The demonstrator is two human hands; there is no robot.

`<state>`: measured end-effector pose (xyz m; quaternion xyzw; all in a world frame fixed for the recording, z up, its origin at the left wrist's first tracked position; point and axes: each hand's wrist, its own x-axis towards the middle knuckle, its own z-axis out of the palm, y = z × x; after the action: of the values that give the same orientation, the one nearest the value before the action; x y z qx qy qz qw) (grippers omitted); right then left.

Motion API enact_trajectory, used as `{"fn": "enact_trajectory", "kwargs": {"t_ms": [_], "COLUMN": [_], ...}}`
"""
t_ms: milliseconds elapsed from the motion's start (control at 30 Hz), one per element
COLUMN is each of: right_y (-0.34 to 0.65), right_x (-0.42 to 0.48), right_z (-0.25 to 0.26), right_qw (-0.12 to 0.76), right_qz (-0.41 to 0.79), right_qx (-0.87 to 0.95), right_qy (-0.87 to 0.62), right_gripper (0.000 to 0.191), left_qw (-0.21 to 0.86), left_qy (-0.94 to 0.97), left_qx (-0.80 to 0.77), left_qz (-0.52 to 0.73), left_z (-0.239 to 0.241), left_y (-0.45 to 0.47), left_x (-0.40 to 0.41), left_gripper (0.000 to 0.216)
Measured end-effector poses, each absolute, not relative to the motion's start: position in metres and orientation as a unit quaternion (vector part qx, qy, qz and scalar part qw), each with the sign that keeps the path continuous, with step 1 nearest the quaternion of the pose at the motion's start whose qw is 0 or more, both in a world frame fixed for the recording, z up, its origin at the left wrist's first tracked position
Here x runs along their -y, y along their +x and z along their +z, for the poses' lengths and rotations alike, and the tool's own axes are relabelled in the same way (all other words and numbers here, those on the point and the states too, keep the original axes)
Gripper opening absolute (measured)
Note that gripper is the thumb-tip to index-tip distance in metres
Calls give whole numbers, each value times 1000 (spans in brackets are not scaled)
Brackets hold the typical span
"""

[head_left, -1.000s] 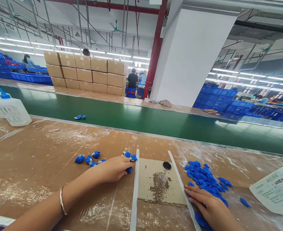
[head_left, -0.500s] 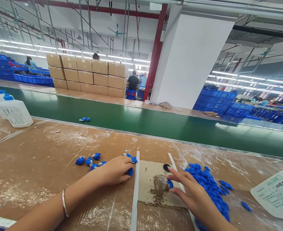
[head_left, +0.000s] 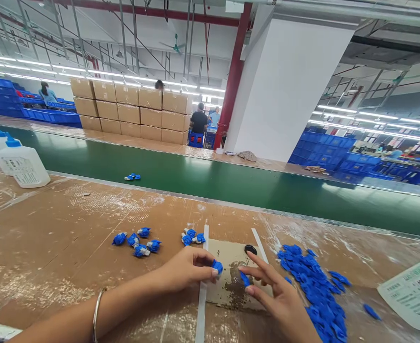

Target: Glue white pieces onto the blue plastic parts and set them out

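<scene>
My left hand (head_left: 186,269) pinches a small blue plastic part (head_left: 217,266) over the left edge of a stained cardboard square (head_left: 227,295). My right hand (head_left: 279,297) pinches another flat blue piece (head_left: 245,279) just to its right, above the dark smear of glue, where a small clear cap is mostly hidden. A black disc (head_left: 250,249) lies at the square's far edge. A heap of flat blue pieces (head_left: 315,290) lies right of my right hand. Several assembled blue parts (head_left: 138,240) and a smaller cluster (head_left: 192,237) sit beyond my left hand.
A green conveyor belt (head_left: 231,183) runs across behind the taped cardboard worktop, carrying one blue part (head_left: 133,177). Two white bottles with blue caps (head_left: 19,164) stand at far left. A printed label sheet (head_left: 412,297) lies at right. Stacked cartons, blue crates and people stand beyond.
My left hand lifted a blue part and moved right onto the square. My right hand came off the blue heap with a piece and met it over the glue spot.
</scene>
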<state>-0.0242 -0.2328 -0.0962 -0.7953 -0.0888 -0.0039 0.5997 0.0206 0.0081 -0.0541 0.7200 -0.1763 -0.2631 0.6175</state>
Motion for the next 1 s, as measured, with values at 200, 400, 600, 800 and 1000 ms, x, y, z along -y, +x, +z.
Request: {"fn": "enact_trajectory", "kwargs": {"t_ms": [200,400,600,800,1000], "right_y": [-43,-45,-43,-46,-27], "right_x": [193,177,178,167,247], "right_z": [-85,-78,-96,-105,-100], "right_qw": [856,870,781,448,272], "right_qz": [53,33,-25,-279,-207], "right_qx": [-17,-32,20,198,94], "right_qy": [-514,-490,-624,-826,-935], "right_gripper": [57,57,50,37,28], "left_qw": [733,757,755,709,266], "left_qy": [567,529,532,617,922], "left_qx": [108,80,89,121,272], "left_qz": [-360,-376,-372,-319,-69], "left_z": [-54,-51,-55,-62,-30], "left_y": [3,-2,1,0,20], "left_x": [4,4,4,4,-26], "left_gripper": [31,28,29,28,19]}}
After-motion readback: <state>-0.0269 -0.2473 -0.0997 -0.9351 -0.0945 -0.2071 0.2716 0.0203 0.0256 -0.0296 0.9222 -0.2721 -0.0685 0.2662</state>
